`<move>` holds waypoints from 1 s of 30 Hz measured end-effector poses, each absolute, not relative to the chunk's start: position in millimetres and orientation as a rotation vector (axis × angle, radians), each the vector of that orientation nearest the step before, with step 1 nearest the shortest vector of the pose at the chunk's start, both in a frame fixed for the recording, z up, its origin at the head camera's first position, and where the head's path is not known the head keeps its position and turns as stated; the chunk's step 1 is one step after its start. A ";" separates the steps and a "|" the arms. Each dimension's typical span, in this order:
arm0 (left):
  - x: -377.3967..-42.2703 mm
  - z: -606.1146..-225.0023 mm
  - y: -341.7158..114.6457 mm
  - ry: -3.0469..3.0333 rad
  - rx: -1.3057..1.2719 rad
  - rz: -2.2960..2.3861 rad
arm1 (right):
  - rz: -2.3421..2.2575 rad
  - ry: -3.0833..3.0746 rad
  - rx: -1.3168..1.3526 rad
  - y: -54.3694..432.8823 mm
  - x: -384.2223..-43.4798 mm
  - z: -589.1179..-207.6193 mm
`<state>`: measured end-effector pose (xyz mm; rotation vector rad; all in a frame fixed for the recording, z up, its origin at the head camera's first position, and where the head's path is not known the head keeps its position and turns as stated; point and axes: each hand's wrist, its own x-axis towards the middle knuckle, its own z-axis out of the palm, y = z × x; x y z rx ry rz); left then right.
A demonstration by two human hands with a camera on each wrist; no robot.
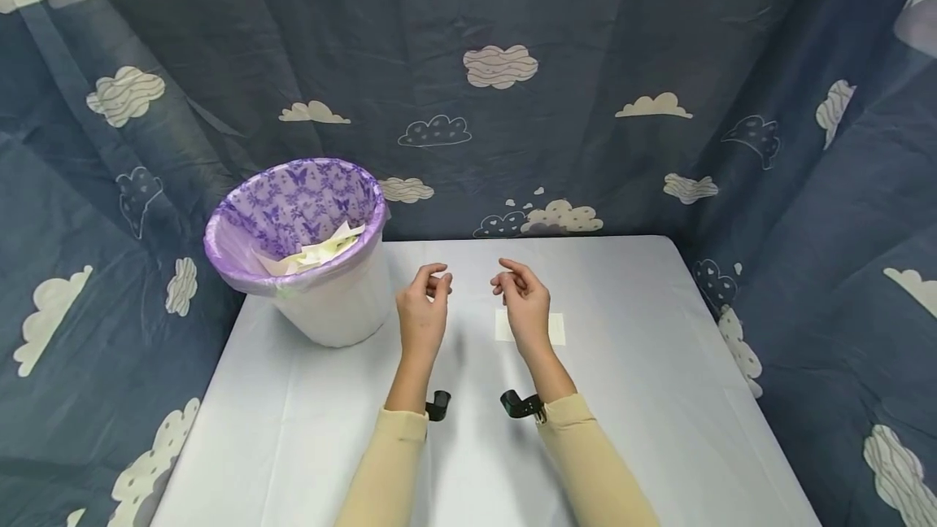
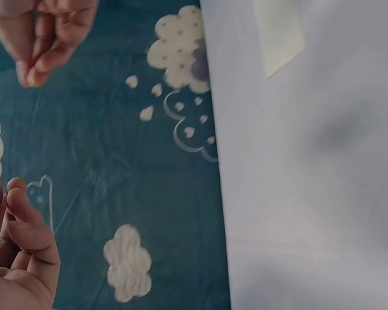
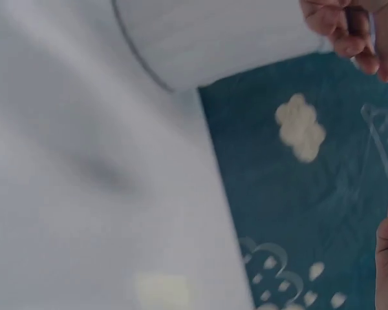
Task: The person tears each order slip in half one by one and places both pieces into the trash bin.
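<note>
Both hands are raised over the table with loosely bent fingers and nothing in them. The left hand (image 1: 423, 314) is to the right of a white bin (image 1: 338, 307) lined with a purple butterfly-print bag (image 1: 293, 202). Facing it across a small gap is the right hand (image 1: 529, 311). Beneath the right hand, a pale yellow paper slip (image 1: 558, 329) lies on the table, partly covered by that hand in the head view. In the left wrist view, the slip (image 2: 281, 39) shows at the top edge. Several crumpled pale papers (image 1: 322, 250) sit inside the bin.
A white-covered table (image 1: 622, 397) extends under both arms. Dark blue cloud-print cloth (image 1: 556, 137) hangs behind it and at both sides. The bin takes up the table's back left corner. A black wrist camera (image 1: 520, 405) is strapped at each sleeve cuff.
</note>
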<state>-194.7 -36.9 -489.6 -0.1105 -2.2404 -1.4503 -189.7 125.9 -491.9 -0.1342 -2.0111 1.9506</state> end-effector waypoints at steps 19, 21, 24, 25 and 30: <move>-188.4 -547.3 24.0 -2.510 -0.156 -1.621 | 1.881 -2.098 -0.492 195.8 -170.3 -572.3; -189.5 -553.0 27.1 -2.525 -0.145 -1.632 | 1.887 -2.084 -0.506 198.1 -171.6 -576.9; -192.5 -559.8 30.9 -2.535 -0.135 -1.657 | 1.874 -2.119 -0.530 200.9 -174.6 -582.7; -193.6 -561.6 32.3 -2.536 -0.135 -1.669 | 1.863 -2.151 -0.537 202.0 -176.0 -584.4; -199.3 -572.4 41.4 -2.591 -0.105 -1.687 | 1.750 -2.362 -0.560 207.6 -182.3 -593.0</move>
